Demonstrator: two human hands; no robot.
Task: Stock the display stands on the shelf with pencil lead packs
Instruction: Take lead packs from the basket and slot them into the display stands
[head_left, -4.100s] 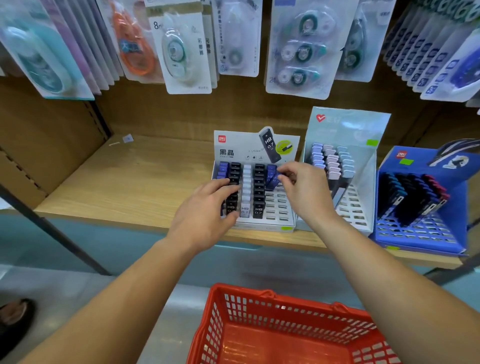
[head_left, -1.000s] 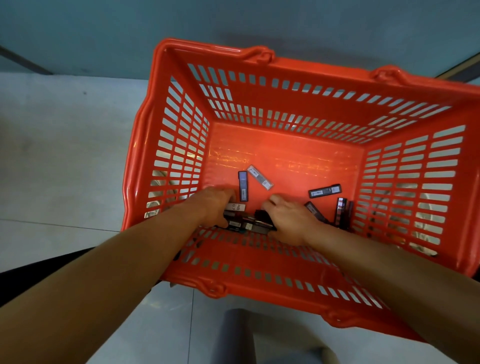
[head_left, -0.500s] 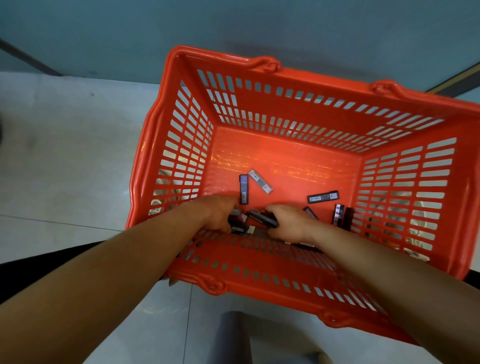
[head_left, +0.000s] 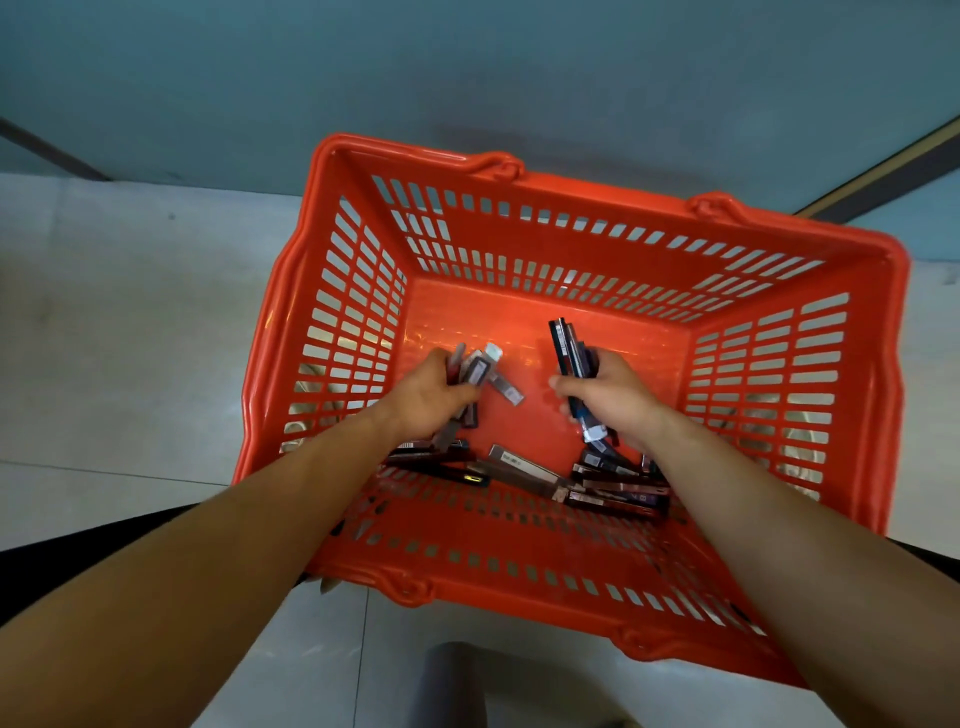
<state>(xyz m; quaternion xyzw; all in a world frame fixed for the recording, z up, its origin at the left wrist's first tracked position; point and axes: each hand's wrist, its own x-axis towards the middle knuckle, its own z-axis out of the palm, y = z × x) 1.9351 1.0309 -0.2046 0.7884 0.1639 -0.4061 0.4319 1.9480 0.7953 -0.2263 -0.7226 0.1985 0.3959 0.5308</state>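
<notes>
Floor: pale tiles, teal panel behind.
Basket: orange, loose lead packs inside.
Left hand: fingers clasp packs.
Right hand: fingers clasp packs.

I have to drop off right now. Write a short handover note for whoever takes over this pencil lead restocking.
Left hand: grips a bunch of pencil lead packs inside the basket.
Right hand: grips another bunch.
More loose packs lie on the floor of the orange basket, along its near wall.
Done: both handfuls are in hand. The display stands are out of view, so their fill cannot be judged.
Left: slot both handfuls into the stands, then come back for the rest.
</notes>
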